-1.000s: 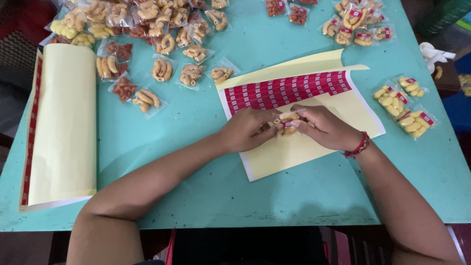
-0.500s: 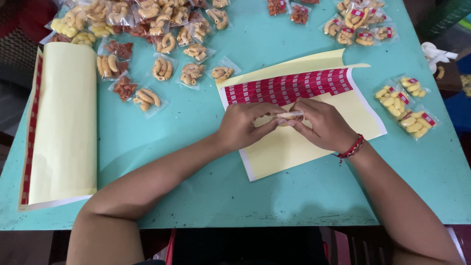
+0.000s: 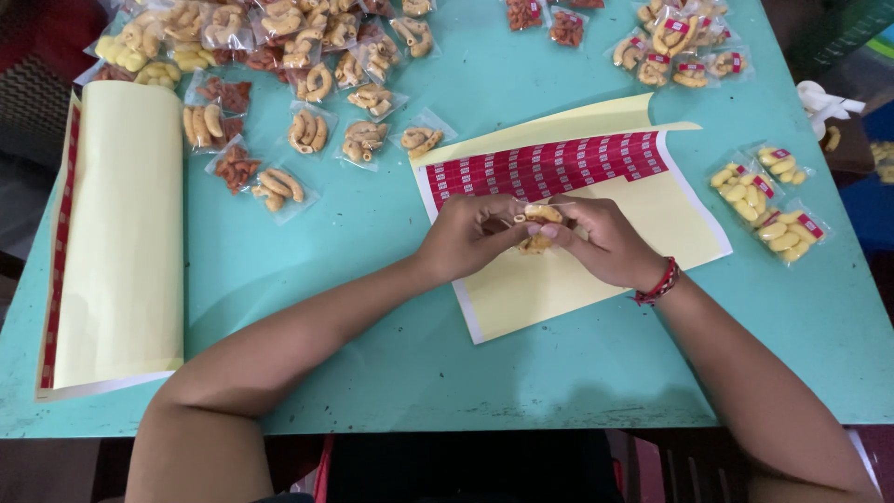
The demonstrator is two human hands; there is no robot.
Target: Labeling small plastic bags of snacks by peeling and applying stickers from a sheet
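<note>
Turquoise tabletop stretches under your arms, with clear snack packets heaped along the far edge and a yellow backing sheet carrying rows of red stickers lying right beneath your hands, close enough to peel from. Your left hand and right hand meet above that sheet, fingers pinched narrow on one small packet of curled snacks, gripped from both sides, apparently to steady it. Labelled packets sit apart on your right.

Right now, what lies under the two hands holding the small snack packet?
Under the left hand and right hand, which pinch a small packet of yellow snacks, lies a yellow backing sheet with rows of red stickers. The hands cover part of the sheet.
</note>
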